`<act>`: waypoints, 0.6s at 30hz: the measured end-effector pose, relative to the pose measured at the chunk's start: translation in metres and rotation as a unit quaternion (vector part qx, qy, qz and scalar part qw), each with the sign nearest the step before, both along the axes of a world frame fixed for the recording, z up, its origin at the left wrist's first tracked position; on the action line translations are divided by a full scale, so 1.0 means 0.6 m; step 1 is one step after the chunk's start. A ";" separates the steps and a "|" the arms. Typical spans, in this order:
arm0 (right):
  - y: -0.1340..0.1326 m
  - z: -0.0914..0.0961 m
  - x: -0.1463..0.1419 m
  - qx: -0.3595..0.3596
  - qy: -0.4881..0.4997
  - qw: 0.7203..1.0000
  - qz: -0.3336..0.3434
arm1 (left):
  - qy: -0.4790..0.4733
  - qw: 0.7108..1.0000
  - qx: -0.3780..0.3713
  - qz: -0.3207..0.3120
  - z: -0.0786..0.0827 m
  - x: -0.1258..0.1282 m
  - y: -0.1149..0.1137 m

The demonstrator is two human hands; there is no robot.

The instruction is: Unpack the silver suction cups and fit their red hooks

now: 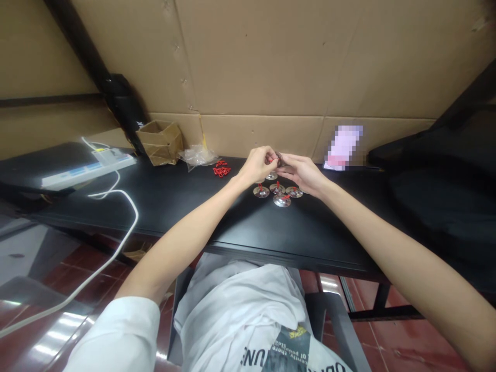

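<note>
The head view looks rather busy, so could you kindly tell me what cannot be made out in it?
In the head view:
The small dark item: mostly hidden by the left hand and right hand, so its kind is unclear.
The rear metal disc: partly hidden by the left hand.
The pink-and-white object: pixelated.
The red cord pile: too small to count.
The shirt print: cut off by the bottom edge.

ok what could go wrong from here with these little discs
The small dark piece pinched between the left hand and right hand might slip and fall onto the shiny metal discs just below. Those discs sit close together, so one knock could shift several. The loose red loops could also tangle.
</note>
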State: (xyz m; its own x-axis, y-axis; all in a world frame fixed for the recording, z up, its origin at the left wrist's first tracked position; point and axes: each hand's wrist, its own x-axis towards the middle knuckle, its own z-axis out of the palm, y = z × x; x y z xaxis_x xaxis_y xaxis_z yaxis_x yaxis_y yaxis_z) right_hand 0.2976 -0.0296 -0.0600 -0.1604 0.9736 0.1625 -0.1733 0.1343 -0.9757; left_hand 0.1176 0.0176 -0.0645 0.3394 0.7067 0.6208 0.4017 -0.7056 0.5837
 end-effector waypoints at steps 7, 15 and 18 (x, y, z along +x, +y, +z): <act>0.006 -0.008 0.004 0.034 -0.011 0.999 -0.003 | -0.117 0.978 -0.168 -0.025 -0.006 0.006 0.000; 0.000 -0.002 0.011 0.121 -0.093 0.988 -0.015 | -0.174 0.924 -0.324 -0.105 0.002 -0.001 0.003; -0.004 0.005 0.015 0.149 -0.132 0.980 -0.024 | -0.190 0.894 -0.386 -0.125 0.009 -0.006 0.007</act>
State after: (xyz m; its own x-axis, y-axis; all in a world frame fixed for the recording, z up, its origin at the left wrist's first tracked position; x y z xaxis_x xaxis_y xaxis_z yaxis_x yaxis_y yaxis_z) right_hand 0.3068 -0.0322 -0.0569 -0.1897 0.8964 0.4007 0.0927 0.4226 -0.9016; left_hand 0.1137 0.0217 -0.0591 0.4147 0.9061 0.0838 -0.0421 -0.0729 0.9965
